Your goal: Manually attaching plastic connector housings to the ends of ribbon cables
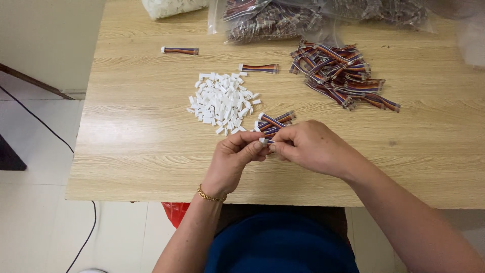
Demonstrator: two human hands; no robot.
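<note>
Both hands meet near the surface's (126,151) near edge, the left hand (233,162) and right hand (310,146) each with grip pinched shut on 1 striped wire lead (264,141). A pile of white connectors (222,103) lies just beyond, a heap of leads (341,76) far right.

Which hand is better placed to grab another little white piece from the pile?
Probably the left hand: it sits nearer the pile of white connectors, almost straight below it. The right hand lies further right, pinching the striped cable.
</note>
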